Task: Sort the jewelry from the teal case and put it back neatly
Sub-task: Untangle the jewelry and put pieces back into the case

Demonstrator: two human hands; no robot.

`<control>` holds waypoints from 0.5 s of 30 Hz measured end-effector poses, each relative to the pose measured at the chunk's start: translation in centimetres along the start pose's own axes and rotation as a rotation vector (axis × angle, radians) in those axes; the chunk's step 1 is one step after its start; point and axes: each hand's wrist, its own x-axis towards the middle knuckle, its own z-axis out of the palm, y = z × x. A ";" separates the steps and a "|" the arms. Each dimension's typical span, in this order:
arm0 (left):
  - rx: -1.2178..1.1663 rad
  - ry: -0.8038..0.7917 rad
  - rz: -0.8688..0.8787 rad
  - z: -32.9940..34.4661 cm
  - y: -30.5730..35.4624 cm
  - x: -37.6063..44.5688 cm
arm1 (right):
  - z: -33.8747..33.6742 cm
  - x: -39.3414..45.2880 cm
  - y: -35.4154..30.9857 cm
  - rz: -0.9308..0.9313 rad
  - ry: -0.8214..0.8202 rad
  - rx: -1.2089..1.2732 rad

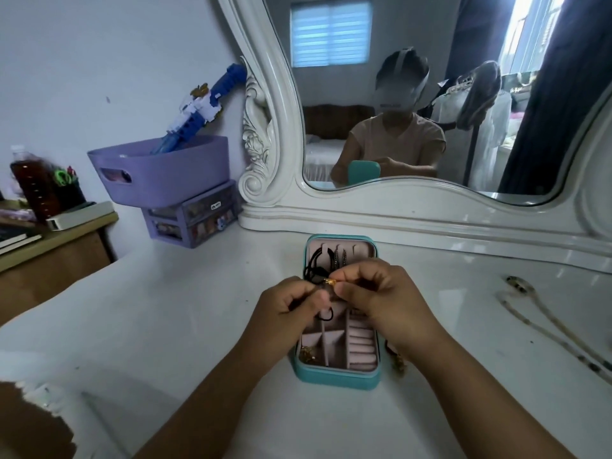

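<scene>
White dressing table (pixel 165 326), open teal case (pixel 337 376) lay before mirror (pixel 414 94), left hand (pixel 288 316) and right hand (pixel 381 296) together pinched small gold piece (pixel 330 281)

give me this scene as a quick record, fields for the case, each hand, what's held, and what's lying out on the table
case: open teal jewelry case with pink lining, on the white dresser top
left hand: left hand above the case, fingers curled, pinching a black cord
right hand: right hand pinching a small gold charm
in case: gold pieces in the near left compartment
on table: long pale beaded necklace to the right; small gold jewelry beside the case
</scene>
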 end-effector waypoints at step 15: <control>0.174 -0.012 -0.019 -1.3 1.0 1.4 | -0.9 -1.2 3.5 -0.043 -0.031 -0.262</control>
